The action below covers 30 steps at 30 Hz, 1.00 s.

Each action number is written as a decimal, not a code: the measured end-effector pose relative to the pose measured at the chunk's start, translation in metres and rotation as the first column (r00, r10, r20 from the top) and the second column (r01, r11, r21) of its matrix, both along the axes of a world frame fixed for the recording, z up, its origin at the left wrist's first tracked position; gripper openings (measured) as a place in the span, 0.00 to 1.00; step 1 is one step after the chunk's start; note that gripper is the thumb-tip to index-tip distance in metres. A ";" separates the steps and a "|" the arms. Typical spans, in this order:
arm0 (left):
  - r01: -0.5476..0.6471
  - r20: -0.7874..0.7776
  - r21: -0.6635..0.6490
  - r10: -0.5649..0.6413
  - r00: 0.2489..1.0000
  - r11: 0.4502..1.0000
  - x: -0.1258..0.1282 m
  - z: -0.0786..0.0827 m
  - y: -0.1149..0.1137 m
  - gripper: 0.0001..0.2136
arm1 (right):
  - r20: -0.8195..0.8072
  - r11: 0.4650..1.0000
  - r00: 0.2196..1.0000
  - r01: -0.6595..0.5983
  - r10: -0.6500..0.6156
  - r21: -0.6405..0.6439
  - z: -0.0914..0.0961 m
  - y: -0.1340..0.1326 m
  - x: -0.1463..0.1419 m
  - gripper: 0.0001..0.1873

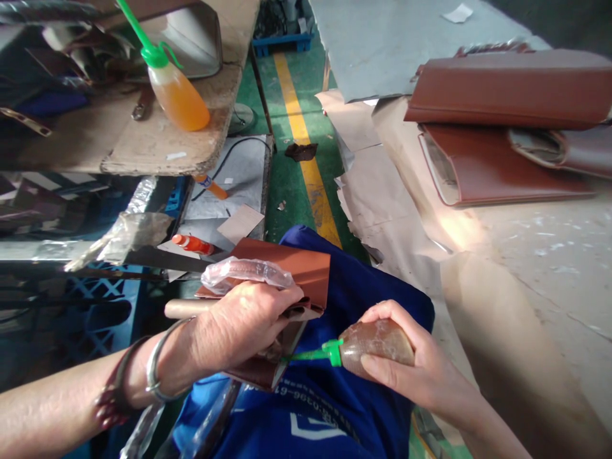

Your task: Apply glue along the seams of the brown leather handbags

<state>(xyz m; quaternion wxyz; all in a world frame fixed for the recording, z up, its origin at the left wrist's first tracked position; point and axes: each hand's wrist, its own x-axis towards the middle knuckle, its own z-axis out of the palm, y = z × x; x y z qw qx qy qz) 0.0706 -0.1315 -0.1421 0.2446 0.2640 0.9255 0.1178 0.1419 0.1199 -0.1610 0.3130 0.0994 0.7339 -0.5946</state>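
My left hand (239,325) grips a folded brown leather piece (306,271) held over my lap, with a crumpled clear plastic wrap (243,273) lying on top of it. My right hand (421,363) is closed around a brownish glue bottle (375,344) with a green nozzle (315,354). The nozzle tip points left and touches the lower fold of the leather piece, just under my left fingers. A blue cloth (354,299) covers my lap beneath both hands. Bangles circle my left wrist.
An orange glue bottle (176,89) with a green spout stands on a cardboard-topped bench (157,146) at upper left. Brown leather bags (507,89) are stacked on the paper-covered table (526,255) at right. Orange markers (191,243) lie on a low shelf. A green floor with a yellow line (306,146) runs between.
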 end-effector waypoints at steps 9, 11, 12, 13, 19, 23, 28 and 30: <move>0.033 0.027 -0.029 -0.032 0.999 0.999 -0.001 0.006 0.004 0.13 | -0.029 1.000 1.000 -0.006 0.007 0.007 0.012 -0.008 -0.001 0.20; 0.042 0.037 -0.033 -0.041 0.998 0.999 -0.002 0.006 0.003 0.14 | -0.043 1.000 0.999 -0.017 0.018 0.016 0.014 -0.008 -0.001 0.20; 0.041 0.041 -0.029 -0.040 0.998 0.999 -0.002 0.005 0.003 0.15 | -0.054 0.999 0.998 -0.017 0.019 0.039 0.015 -0.008 -0.002 0.19; 0.037 0.043 -0.022 -0.036 0.998 0.999 -0.003 0.005 0.002 0.15 | -0.068 0.998 0.998 -0.015 0.019 0.064 0.015 -0.008 -0.002 0.19; 0.042 0.046 -0.025 -0.040 0.998 0.999 -0.004 0.005 0.002 0.13 | -0.080 0.999 0.996 -0.029 0.031 0.031 0.020 -0.012 0.004 0.18; 0.009 0.019 -0.001 -0.009 1.000 1.000 -0.001 0.003 0.000 0.14 | -0.111 0.999 0.993 -0.029 0.033 0.039 0.021 -0.012 0.004 0.18; -0.009 0.000 0.033 0.009 1.000 0.999 0.001 -0.001 -0.007 0.13 | -0.136 0.998 0.991 -0.013 0.021 0.061 0.019 -0.009 0.002 0.16; -0.014 -0.001 0.038 0.014 1.000 0.999 0.001 -0.003 -0.010 0.13 | -0.121 0.998 0.991 -0.046 0.050 0.040 0.019 -0.009 0.003 0.16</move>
